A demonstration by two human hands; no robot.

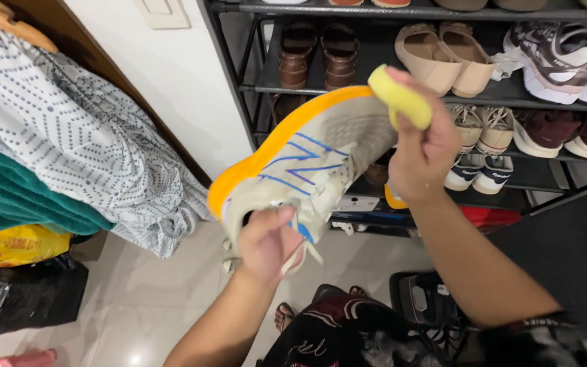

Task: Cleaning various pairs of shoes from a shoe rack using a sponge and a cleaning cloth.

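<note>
two hands busy, both gripping. right hand fingers pinched round a yellow sponge, pressed against the toe end of a running shoe. left hand clenched on the shoe's heel/collar end, holding it up sideways in mid air, orange sole edge facing up-left, blue stripes on the cream upper toward camera. judging by the upper: looks mostly clean, no obvious dirt or foam visible, sponge at the toe only, so wiping seems in progress, rest of the shoe unclear. far behind: black shoe rack with brown sandals, beige flats, sneakers. left: patterned garment hanging, yellow bag on tile floor.
</note>
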